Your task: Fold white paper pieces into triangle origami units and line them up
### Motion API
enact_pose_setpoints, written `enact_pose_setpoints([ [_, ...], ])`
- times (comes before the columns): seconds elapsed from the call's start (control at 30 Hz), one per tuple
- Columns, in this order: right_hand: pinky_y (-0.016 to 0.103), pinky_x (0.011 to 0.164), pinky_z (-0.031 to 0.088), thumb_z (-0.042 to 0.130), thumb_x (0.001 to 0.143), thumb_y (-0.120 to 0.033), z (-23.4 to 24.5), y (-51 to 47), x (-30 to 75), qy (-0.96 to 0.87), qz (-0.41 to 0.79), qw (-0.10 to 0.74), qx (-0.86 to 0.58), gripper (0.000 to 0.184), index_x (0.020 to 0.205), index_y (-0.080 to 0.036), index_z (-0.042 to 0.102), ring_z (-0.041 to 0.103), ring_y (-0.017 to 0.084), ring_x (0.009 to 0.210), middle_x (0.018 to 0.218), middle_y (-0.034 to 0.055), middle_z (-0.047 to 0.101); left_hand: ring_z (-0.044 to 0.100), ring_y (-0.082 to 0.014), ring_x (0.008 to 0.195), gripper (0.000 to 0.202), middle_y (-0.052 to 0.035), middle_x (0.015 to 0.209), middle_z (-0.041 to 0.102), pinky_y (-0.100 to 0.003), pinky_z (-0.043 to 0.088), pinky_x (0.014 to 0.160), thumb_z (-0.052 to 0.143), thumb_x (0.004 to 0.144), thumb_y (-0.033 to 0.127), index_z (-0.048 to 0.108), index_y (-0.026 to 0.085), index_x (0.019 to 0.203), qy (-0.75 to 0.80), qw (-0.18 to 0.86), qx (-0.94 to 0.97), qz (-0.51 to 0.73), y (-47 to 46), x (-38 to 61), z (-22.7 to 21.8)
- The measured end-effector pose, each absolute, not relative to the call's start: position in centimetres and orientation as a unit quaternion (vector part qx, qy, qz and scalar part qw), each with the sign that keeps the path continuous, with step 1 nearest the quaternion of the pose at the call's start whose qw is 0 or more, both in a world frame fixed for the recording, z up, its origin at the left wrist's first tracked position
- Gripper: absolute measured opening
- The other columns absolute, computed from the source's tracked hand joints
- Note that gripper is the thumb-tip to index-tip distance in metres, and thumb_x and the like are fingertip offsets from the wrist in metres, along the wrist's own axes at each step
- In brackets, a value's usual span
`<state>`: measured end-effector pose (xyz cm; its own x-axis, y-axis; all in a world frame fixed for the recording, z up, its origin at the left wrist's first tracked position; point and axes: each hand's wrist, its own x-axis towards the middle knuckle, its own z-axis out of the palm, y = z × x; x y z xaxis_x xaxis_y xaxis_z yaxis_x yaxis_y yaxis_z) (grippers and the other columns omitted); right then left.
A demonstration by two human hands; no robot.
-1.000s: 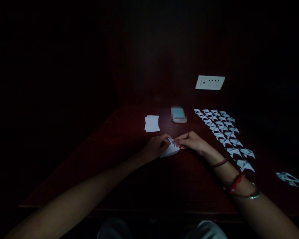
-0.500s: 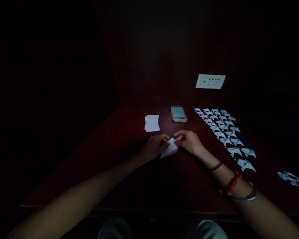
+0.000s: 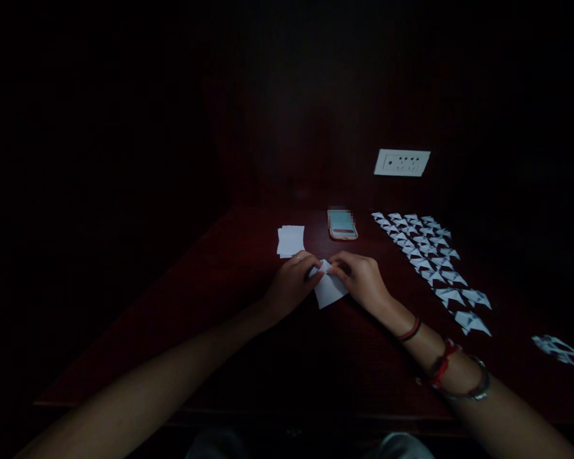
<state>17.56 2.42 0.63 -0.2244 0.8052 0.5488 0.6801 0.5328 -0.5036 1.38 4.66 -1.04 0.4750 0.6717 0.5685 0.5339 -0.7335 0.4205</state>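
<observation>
Both of my hands meet over a small white sheet of paper (image 3: 329, 291) lying on the dark red table (image 3: 249, 344). My left hand (image 3: 291, 284) pinches the sheet's upper left corner with curled fingers. My right hand (image 3: 360, 278) pinches the top edge from the right, fingers also closed. The lower part of the sheet sticks out below my fingers. My right wrist wears red threads and a metal bangle (image 3: 463, 382).
A small stack of white paper squares (image 3: 291, 240) lies just beyond my left hand. A phone (image 3: 342, 224) lies behind the hands. Several folded white paper pieces (image 3: 430, 255) lie in rows at the right, one more (image 3: 557, 349) far right. A white socket plate (image 3: 402, 162) sits on the back wall.
The sheet has turned and now points down toward me instead of slanting left. Both hands have shifted slightly nearer together over its top edge.
</observation>
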Motion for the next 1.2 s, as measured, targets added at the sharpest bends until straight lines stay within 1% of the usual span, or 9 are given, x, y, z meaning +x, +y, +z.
enact_pose_setpoints([
  [0.23,0.022,0.06,0.039,0.054,0.069,-0.016,0.5,2.6,17.4,-0.779,0.091,0.397,-0.477,0.009,0.077,-0.018,0.059,0.054,0.011,0.063,0.07,0.0009,0.06,0.05,-0.0136,0.081,0.012,0.0007,0.088,0.053,-0.029,0.04,0.074,0.047,0.078,0.02,0.049,0.021,0.09,0.374,0.101,0.848,0.362,4.7,1.3,-1.1],
  [0.47,0.021,0.06,0.042,0.054,0.067,-0.02,-0.3,2.9,17.4,-0.724,0.191,0.427,-0.507,0.013,0.08,-0.017,0.059,0.055,0.011,0.063,0.07,0.0008,0.061,0.05,-0.014,0.083,0.015,0.0,0.089,0.053,-0.03,0.04,0.074,0.046,0.076,0.017,0.049,0.021,0.09,0.373,0.121,0.841,0.372,4.7,1.4,-1.1],
  [0.63,0.021,0.058,0.042,0.054,0.066,-0.02,-0.7,3.1,17.3,-0.701,0.224,0.443,-0.512,0.015,0.08,-0.016,0.058,0.054,0.01,0.06,0.068,0.0009,0.06,0.049,-0.0141,0.085,0.016,-0.0002,0.09,0.053,-0.03,0.039,0.075,0.046,0.076,0.015,0.049,0.021,0.09,0.364,0.116,0.845,0.373,4.6,1.3,-1.0],
  [0.93,0.022,0.058,0.041,0.051,0.066,-0.015,-0.5,3.1,17.2,-0.733,0.185,0.442,-0.484,0.014,0.077,-0.016,0.06,0.051,0.01,0.06,0.069,0.0009,0.058,0.05,-0.0148,0.084,0.015,-0.0005,0.089,0.054,-0.029,0.04,0.074,0.048,0.076,0.021,0.048,0.02,0.091,0.378,0.129,0.837,0.373,4.5,1.4,-1.1],
  [1.2,0.021,0.058,0.04,0.052,0.068,-0.017,-0.8,3.0,17.1,-0.732,0.162,0.445,-0.49,0.011,0.075,-0.017,0.06,0.051,0.011,0.06,0.07,0.0019,0.058,0.051,-0.015,0.082,0.014,-0.0009,0.087,0.055,-0.029,0.041,0.072,0.048,0.075,0.02,0.05,0.019,0.089,0.394,0.148,0.83,0.366,4.5,1.6,-1.1],
])
